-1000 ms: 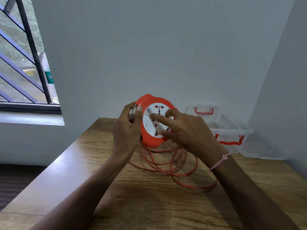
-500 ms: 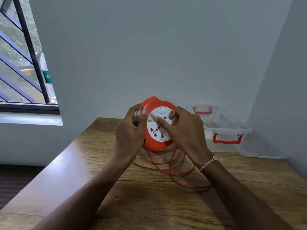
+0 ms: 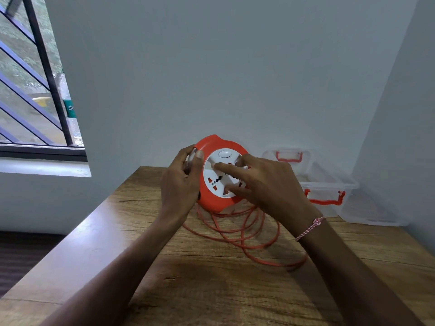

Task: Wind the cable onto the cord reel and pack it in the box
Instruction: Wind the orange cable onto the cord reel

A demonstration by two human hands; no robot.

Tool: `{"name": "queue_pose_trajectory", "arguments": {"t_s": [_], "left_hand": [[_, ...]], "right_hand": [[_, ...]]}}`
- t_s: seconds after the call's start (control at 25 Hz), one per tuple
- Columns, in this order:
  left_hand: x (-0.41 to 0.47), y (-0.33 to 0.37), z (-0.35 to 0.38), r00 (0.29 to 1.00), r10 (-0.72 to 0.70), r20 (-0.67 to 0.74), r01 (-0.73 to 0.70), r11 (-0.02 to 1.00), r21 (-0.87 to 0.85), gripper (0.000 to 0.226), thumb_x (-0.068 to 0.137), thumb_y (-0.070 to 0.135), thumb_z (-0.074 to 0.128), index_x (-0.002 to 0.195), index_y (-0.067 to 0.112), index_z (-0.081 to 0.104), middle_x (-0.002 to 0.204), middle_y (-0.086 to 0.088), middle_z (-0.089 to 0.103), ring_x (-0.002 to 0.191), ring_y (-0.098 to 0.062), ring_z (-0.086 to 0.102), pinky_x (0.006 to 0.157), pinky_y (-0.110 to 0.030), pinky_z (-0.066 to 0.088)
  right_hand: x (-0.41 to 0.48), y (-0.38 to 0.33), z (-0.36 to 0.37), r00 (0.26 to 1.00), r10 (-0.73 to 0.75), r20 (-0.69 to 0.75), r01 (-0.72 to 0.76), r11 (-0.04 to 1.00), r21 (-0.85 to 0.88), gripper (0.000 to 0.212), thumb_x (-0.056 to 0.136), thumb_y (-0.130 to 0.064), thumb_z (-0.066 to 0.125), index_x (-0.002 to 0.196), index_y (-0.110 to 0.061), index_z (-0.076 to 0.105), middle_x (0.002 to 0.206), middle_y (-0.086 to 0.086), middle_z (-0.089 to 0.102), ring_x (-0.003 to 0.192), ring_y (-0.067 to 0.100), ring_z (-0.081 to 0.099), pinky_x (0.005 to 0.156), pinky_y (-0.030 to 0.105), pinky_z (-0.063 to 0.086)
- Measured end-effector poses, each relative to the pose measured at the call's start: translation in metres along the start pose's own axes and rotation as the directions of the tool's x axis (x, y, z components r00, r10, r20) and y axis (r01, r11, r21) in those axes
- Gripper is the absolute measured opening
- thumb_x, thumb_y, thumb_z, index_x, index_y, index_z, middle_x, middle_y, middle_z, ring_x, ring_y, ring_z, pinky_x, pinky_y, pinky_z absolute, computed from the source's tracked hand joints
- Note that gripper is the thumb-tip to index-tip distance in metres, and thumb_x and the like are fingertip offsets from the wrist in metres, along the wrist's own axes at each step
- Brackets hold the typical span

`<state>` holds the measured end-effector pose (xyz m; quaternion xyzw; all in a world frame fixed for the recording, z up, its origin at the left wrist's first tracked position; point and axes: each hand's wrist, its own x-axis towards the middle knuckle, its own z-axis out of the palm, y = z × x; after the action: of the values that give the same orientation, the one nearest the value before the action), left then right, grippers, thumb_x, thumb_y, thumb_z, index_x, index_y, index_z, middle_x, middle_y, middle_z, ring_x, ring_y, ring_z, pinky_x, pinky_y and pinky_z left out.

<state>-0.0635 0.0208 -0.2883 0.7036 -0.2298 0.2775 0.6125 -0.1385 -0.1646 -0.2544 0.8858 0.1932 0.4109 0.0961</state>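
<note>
A: What is worn on the arms?
B: No sleeves; both forearms bare. A thin pink-and-white braided thread bracelet circles the right wrist.
A: Rings?
B: None visible.

The right hand covers the right part of the cord reel face, hiding some sockets. The left hand conceals the reel's left edge. Cable loops are motion-blurred; the plug end cannot be located. The right forearm occludes part of the box. Both forearms are cropped by the bottom edge.
</note>
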Motion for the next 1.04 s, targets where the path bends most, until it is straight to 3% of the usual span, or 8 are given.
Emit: {"name": "queue_pose_trajectory", "arguments": {"t_s": [0.16,0.28,0.36,0.44,0.56,0.72,0.88,1.04], "left_hand": [[-0.003,0.000,0.004,1.000,0.018,-0.014,-0.018,1.000,0.017,0.026,0.108,0.049,0.048,0.129,0.038,0.060,0.095,0.017,0.073,0.084,-0.003,0.076,0.066,-0.034,0.067],[-0.007,0.001,0.008,1.000,0.026,-0.008,-0.025,0.999,0.040,0.048,0.103,0.060,0.046,0.138,0.031,0.061,0.093,0.020,0.071,0.082,-0.006,0.076,0.067,-0.035,0.068],[-0.007,0.000,0.008,1.000,0.023,-0.009,-0.022,0.999,0.050,0.049,0.103,0.060,0.047,0.139,0.029,0.061,0.092,0.023,0.070,0.080,-0.006,0.077,0.066,-0.034,0.068],[-0.005,-0.002,0.007,1.000,0.015,-0.010,-0.015,0.999,0.047,0.040,0.106,0.055,0.049,0.137,0.032,0.061,0.093,0.024,0.071,0.080,-0.002,0.077,0.065,-0.033,0.068],[0.000,-0.004,0.003,1.000,0.008,-0.029,-0.006,0.999,0.041,0.023,0.108,0.050,0.049,0.127,0.041,0.059,0.094,0.024,0.071,0.081,0.000,0.076,0.066,-0.030,0.066],[0.003,-0.005,0.000,1.000,-0.009,-0.030,0.010,0.999,0.031,0.023,0.108,0.049,0.049,0.126,0.040,0.060,0.099,0.022,0.072,0.084,0.000,0.077,0.065,-0.025,0.065],[0.000,-0.001,0.001,0.999,0.026,-0.033,-0.025,0.999,0.041,0.022,0.108,0.049,0.049,0.125,0.041,0.060,0.094,0.022,0.072,0.083,0.000,0.076,0.064,-0.028,0.066],[-0.005,0.001,0.006,0.997,0.062,-0.043,-0.060,0.997,0.047,0.037,0.105,0.056,0.046,0.131,0.035,0.062,0.090,0.012,0.074,0.080,-0.011,0.075,0.066,-0.045,0.066]], "right_hand": [[0.000,-0.010,0.002,0.976,0.213,-0.037,-0.208,0.972,0.109,0.063,0.085,-0.073,0.060,0.132,-0.033,0.060,0.088,-0.002,0.077,0.071,0.021,0.071,0.058,0.034,0.057],[0.006,-0.026,0.013,0.831,0.556,-0.028,-0.505,0.775,0.380,0.058,0.081,-0.075,0.063,0.109,-0.025,0.057,0.076,-0.007,0.069,0.061,0.012,0.067,0.051,0.032,0.057],[0.008,-0.027,0.016,0.761,0.649,0.016,-0.580,0.669,0.464,0.052,0.082,-0.074,0.065,0.100,-0.026,0.054,0.073,-0.010,0.064,0.060,0.006,0.062,0.052,0.028,0.055],[0.005,-0.018,0.013,0.834,0.551,-0.040,-0.498,0.781,0.378,0.049,0.086,-0.072,0.062,0.102,-0.025,0.056,0.079,-0.009,0.066,0.061,0.006,0.061,0.053,0.026,0.053],[0.002,-0.002,0.005,0.978,0.210,-0.006,-0.205,0.962,0.181,0.047,0.095,-0.059,0.060,0.131,-0.030,0.053,0.120,0.000,0.065,0.074,0.017,0.067,0.051,0.024,0.045],[0.001,0.002,0.004,0.988,-0.016,0.151,0.020,0.999,-0.026,0.052,0.100,-0.047,0.059,0.149,-0.045,0.042,0.141,0.010,0.057,0.084,0.024,0.070,0.049,0.023,0.039],[0.001,0.000,0.000,0.999,0.015,0.037,-0.014,1.000,-0.021,0.052,0.093,-0.053,0.066,0.142,-0.043,0.055,0.113,0.003,0.070,0.075,0.022,0.069,0.053,0.025,0.045],[0.004,-0.020,0.009,0.923,0.375,-0.087,-0.357,0.918,0.171,0.069,0.081,-0.078,0.054,0.124,-0.026,0.063,0.085,-0.001,0.076,0.067,0.019,0.070,0.053,0.029,0.055]]}}
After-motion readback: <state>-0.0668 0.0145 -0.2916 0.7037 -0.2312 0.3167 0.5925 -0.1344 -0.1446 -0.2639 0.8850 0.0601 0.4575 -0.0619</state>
